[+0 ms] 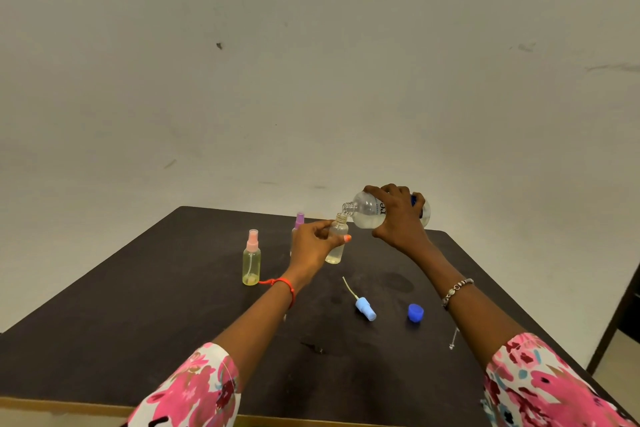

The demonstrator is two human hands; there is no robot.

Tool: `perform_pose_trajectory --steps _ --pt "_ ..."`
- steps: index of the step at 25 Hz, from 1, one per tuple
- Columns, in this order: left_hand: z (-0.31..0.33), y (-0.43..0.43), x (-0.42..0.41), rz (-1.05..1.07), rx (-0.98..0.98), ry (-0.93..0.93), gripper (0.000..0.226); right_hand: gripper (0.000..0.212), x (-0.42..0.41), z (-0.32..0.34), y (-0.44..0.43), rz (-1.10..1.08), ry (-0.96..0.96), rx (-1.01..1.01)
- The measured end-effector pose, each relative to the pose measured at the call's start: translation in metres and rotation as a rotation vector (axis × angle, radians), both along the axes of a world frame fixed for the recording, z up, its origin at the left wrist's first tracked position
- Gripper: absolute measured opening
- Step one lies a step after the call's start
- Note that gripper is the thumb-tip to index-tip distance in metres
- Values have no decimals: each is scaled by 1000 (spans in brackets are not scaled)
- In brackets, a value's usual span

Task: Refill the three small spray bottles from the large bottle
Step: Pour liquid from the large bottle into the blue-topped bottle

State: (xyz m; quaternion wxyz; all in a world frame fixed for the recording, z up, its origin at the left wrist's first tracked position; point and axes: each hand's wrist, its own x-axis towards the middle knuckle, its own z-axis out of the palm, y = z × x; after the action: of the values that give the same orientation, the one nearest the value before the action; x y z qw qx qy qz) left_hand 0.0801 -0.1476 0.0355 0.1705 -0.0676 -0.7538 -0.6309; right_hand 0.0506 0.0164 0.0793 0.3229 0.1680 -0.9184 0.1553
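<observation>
Tipping sideways at the table's (pixel 138 322) twelve o'clock, the large bottle (pixel 367 210) sits gripped in the right hand (pixel 398 218), its mouth just over the open small bottle (pixel 337 239), which the left hand (pixel 311 246) holds. A pink-topped bottle (pixel 251 258) stands at nine o'clock of them, and a spray head (pixel 365 308) lies at six.

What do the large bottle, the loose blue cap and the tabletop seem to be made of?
The large bottle: likely clear, glossy plastic; liquid shows through its wall and the neck is threaded. The blue cap: opaque plastic, smooth with a slight sheen. The tabletop: dark matte surface, scuffed, perhaps laminate over board; its near edge shows pale, wood-like.
</observation>
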Motion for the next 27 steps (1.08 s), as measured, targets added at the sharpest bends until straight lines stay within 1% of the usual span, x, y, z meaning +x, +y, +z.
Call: perform_pose_trajectory --steps 15,20,27 --pt "-2 -1 2 -8 -2 8 48 66 1 -1 -2 -4 2 16" --pt "-3 -1 2 -19 34 10 44 65 1 -1 -2 -5 4 10" --pt "-2 -1 0 -14 26 7 45 65 1 0 -2 -3 2 10"
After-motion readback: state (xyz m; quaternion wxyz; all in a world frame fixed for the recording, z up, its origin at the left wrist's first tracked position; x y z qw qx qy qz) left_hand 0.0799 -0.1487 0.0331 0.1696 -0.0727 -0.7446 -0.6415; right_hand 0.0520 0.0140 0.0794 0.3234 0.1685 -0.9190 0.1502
